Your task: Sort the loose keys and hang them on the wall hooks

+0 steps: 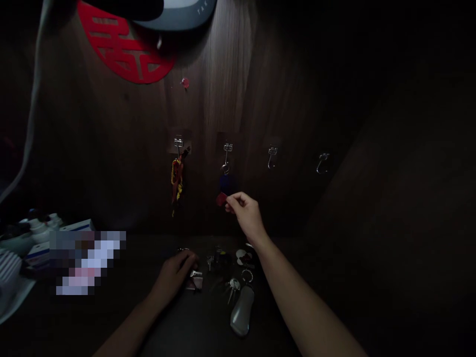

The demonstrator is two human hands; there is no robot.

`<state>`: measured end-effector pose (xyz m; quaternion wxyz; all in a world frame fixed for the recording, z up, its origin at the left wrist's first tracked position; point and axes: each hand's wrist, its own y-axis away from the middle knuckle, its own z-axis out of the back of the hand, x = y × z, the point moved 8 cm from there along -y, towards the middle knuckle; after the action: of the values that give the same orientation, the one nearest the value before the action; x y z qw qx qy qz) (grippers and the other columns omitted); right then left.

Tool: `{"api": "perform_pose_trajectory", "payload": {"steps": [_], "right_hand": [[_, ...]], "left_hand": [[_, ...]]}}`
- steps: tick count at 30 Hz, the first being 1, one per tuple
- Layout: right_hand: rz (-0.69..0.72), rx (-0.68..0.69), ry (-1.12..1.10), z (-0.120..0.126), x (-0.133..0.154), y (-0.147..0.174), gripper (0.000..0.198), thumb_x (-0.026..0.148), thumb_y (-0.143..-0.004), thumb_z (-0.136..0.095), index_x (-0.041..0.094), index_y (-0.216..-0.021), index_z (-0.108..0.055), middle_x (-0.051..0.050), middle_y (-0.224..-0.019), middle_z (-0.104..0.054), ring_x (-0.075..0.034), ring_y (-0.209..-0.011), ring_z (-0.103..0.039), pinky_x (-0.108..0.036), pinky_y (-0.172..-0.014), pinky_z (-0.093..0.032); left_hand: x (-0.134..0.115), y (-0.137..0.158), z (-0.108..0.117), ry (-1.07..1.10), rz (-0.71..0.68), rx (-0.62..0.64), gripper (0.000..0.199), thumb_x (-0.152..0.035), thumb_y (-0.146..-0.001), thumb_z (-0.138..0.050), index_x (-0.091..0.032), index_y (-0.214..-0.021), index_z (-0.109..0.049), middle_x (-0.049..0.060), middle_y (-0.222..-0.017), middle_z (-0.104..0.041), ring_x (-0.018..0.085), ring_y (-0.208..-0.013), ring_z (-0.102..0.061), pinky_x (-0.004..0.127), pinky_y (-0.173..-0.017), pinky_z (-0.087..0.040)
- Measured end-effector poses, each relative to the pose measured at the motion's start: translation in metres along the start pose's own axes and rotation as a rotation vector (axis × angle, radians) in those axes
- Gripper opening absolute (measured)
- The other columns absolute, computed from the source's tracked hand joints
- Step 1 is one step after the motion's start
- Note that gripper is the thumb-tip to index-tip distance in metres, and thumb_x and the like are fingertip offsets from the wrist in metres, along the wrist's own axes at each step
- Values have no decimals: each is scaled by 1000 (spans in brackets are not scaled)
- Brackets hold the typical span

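My right hand [243,210] is raised at the wooden panel, thumb and fingers pinched on a small red key tag [221,199]. Just above the tag, a dark blue fob [225,183] hangs by a metal ring [225,168] from the second hook [228,148]. Whether tag and fob are joined is too dark to tell. Down on the dark tabletop lies my left hand [178,267], fingers stretched out and resting beside a pinkish key tag [194,282]. To its right are loose keys [233,285], a split ring [247,275] and a grey oval fob [242,311].
A red-and-yellow braided cord [177,181] hangs from the left hook. Two bare hooks, a third [272,156] and a fourth [323,162], are farther right. Bottles [39,228] and boxes stand at left. A cap [178,15] overlaps a red paper cutout [122,49] above.
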<state>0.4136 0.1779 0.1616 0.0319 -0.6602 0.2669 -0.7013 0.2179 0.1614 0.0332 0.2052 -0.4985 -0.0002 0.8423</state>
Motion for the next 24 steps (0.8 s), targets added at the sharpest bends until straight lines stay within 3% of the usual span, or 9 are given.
{"api": "perform_pose_trajectory", "payload": {"steps": [9, 15, 24], "right_hand": [[-95, 106, 169, 7, -51, 56, 18, 34, -76, -58, 18, -68, -59, 2, -61, -59, -14, -61, -56, -24, -58, -43], [-102, 220, 367, -3, -66, 89, 17, 30, -81, -52, 19, -70, -60, 3, -63, -59, -13, -60, -55, -23, -55, -40], [109, 530, 768, -48, -57, 130, 12, 17, -81, -58, 25, -86, -64, -1, -92, -67, -20, -91, -58, -35, -82, -39]], "left_hand": [[4, 0, 7, 47, 22, -87, 25, -41, -84, -45, -24, -83, -63, -2, -74, -69, 19, -76, -66, 27, -72, -49], [11, -1, 17, 86, 37, -185, 24, -37, -85, -43, -23, -93, -60, 0, -83, -71, 20, -86, -66, 31, -80, -49], [20, -4, 36, 105, 31, -271, 24, -34, -84, -42, -21, -93, -60, 2, -87, -71, 19, -86, -68, 32, -80, -52]]}}
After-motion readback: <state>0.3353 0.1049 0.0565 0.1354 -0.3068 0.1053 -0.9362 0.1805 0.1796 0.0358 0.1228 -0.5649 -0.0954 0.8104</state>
